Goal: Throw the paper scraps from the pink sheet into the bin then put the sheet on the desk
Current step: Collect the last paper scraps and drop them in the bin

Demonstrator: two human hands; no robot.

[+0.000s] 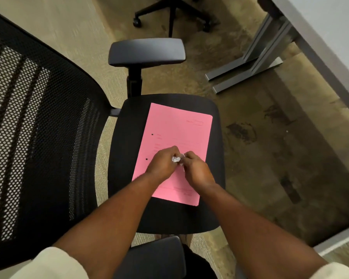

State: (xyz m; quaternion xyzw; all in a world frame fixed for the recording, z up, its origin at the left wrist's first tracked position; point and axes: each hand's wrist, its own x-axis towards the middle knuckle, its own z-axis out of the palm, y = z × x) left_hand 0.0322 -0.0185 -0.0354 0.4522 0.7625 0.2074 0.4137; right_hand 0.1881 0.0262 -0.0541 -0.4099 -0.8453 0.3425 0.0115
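Two hands meet over the pink sheet (pixel 174 137), which lies flat on the black chair seat (pixel 129 158). It has two punched holes and faint print. The left hand (pixel 163 161) and the right hand (pixel 195 168) both pinch small crumpled white paper scraps (pixel 176 159) between them, just above the sheet.

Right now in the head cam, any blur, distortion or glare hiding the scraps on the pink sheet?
Head view: soft motion blur over both hands, left hand and right hand, so the white paper scraps pinched between them lack crisp edges; wide-angle bowing bends the mesh chair back and desk edge; lighting is even, no glare on the pink sheet, whose print is too faint to read.
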